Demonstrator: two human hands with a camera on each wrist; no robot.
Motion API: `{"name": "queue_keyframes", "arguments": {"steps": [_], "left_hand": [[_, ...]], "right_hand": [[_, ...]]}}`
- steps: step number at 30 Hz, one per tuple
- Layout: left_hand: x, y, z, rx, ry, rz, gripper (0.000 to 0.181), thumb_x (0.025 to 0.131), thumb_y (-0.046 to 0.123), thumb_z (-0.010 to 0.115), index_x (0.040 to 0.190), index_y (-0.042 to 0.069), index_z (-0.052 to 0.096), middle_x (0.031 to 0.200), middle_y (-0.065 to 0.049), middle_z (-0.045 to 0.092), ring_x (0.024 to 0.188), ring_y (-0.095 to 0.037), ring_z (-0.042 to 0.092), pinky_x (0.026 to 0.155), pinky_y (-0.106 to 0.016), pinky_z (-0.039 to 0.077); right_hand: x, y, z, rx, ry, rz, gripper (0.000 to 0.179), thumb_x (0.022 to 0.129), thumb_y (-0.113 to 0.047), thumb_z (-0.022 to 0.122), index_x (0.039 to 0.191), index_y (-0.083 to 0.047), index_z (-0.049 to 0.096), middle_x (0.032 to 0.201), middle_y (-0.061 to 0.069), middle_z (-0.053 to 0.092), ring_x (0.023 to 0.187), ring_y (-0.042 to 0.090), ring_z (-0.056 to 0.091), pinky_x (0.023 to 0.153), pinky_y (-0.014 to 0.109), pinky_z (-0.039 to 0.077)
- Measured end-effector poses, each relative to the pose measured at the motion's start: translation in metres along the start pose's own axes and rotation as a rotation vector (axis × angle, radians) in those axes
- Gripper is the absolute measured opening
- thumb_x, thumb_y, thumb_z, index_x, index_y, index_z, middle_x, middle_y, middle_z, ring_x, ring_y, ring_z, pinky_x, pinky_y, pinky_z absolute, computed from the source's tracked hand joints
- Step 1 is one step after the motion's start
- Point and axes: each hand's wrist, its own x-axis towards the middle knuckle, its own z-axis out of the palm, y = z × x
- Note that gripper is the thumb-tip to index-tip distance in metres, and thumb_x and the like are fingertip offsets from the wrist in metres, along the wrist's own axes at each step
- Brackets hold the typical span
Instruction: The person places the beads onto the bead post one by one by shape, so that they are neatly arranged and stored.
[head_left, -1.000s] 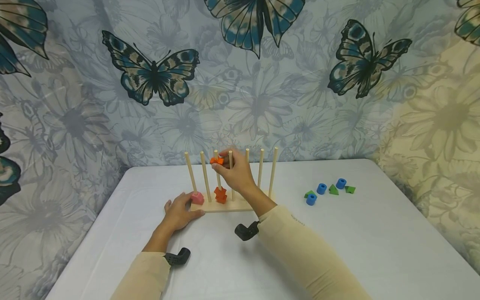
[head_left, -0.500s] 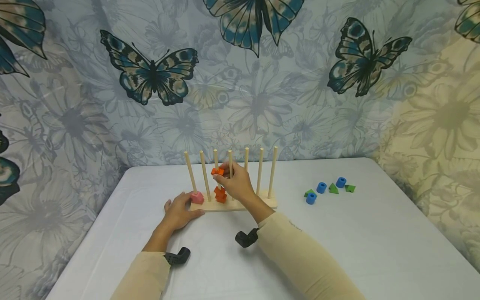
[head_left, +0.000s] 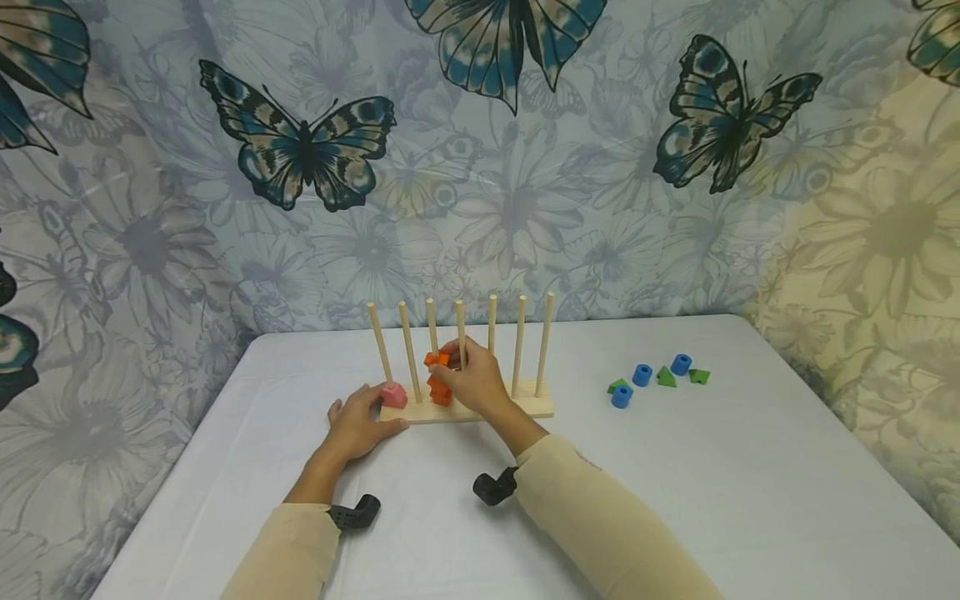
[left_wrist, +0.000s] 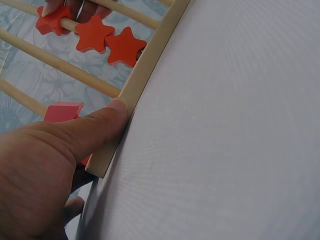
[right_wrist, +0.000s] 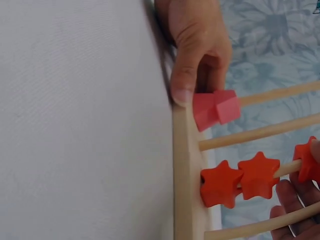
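My left hand grips the left end of a wooden peg board, its thumb on the front edge. Close to those fingers, pink angular beads sit at the foot of the leftmost peg. My right hand pinches an orange star bead, threaded on the third peg from the left. Lower on that peg are two more orange star beads, one against the other at the base. In the left wrist view a small gap of bare peg shows between the pinched star and those two.
Right of the board lie several loose beads on the white table: blue cylinders and green triangles. The other upright pegs carry no beads that I can see. A butterfly-patterned cloth hangs behind the table.
My right hand has moved down along the third peg with the star bead, from near its top to just above the two lower stars. My left hand stays in place.
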Motion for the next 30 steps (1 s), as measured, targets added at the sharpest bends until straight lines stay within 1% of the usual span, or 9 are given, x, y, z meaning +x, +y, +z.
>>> {"name": "queue_keyframes", "arguments": {"steps": [9, 14, 17, 21, 24, 27, 30], "left_hand": [[0.000, 0.001, 0.000, 0.005, -0.004, -0.002, 0.076, 0.079, 0.039, 0.079, 0.139, 0.004, 0.049, 0.142, -0.021, 0.045, 0.138, -0.038, 0.027, 0.107, -0.061, 0.002], [0.000, 0.002, 0.001, 0.001, 0.001, -0.001, 0.076, 0.079, 0.037, 0.080, 0.139, 0.004, 0.050, 0.141, -0.021, 0.046, 0.138, -0.038, 0.028, 0.107, -0.061, 0.002], [0.000, 0.002, 0.001, -0.003, 0.002, 0.001, 0.075, 0.078, 0.036, 0.080, 0.139, 0.004, 0.050, 0.141, -0.021, 0.046, 0.138, -0.038, 0.028, 0.107, -0.061, 0.001], [-0.001, 0.001, 0.001, -0.007, 0.001, 0.000, 0.075, 0.078, 0.036, 0.080, 0.139, 0.003, 0.050, 0.141, -0.022, 0.046, 0.138, -0.039, 0.027, 0.107, -0.061, 0.001], [-0.001, 0.000, 0.001, -0.008, 0.000, 0.001, 0.075, 0.078, 0.037, 0.080, 0.139, 0.003, 0.050, 0.141, -0.022, 0.046, 0.138, -0.039, 0.027, 0.107, -0.060, 0.000], [0.000, -0.001, 0.001, -0.008, 0.001, 0.001, 0.075, 0.078, 0.037, 0.080, 0.139, 0.003, 0.050, 0.141, -0.022, 0.046, 0.138, -0.039, 0.027, 0.107, -0.060, -0.001], [0.000, -0.002, 0.002, -0.003, 0.003, 0.003, 0.076, 0.078, 0.037, 0.080, 0.139, 0.003, 0.050, 0.141, -0.022, 0.046, 0.138, -0.040, 0.027, 0.107, -0.061, 0.000]], "right_hand": [[-0.005, 0.011, 0.000, -0.057, -0.002, 0.011, 0.022, 0.086, -0.017, 0.074, 0.101, -0.007, 0.062, 0.091, 0.001, 0.065, 0.087, 0.018, 0.063, 0.077, 0.033, 0.052], [-0.009, 0.012, -0.004, -0.092, 0.009, -0.005, 0.025, 0.086, -0.017, 0.072, 0.107, -0.006, 0.064, 0.099, 0.003, 0.068, 0.095, 0.022, 0.065, 0.083, 0.036, 0.051], [-0.013, 0.010, -0.009, -0.091, 0.006, -0.024, 0.027, 0.087, -0.013, 0.069, 0.111, -0.003, 0.064, 0.107, 0.009, 0.068, 0.102, 0.023, 0.064, 0.088, 0.034, 0.050], [-0.020, 0.004, -0.019, -0.093, 0.001, -0.098, 0.033, 0.088, -0.008, 0.068, 0.118, 0.002, 0.062, 0.113, 0.015, 0.067, 0.108, 0.026, 0.063, 0.091, 0.033, 0.049], [-0.027, -0.002, -0.029, -0.105, 0.018, -0.169, 0.037, 0.087, -0.006, 0.069, 0.122, 0.004, 0.060, 0.116, 0.014, 0.065, 0.109, 0.026, 0.062, 0.091, 0.034, 0.049], [-0.034, -0.009, -0.040, -0.114, 0.050, -0.241, 0.036, 0.087, -0.006, 0.071, 0.120, 0.002, 0.061, 0.116, 0.010, 0.065, 0.105, 0.023, 0.063, 0.089, 0.033, 0.050], [-0.042, -0.017, -0.053, -0.128, 0.089, -0.349, 0.033, 0.085, -0.005, 0.072, 0.117, 0.001, 0.063, 0.113, 0.009, 0.066, 0.100, 0.022, 0.064, 0.085, 0.035, 0.052]]}}
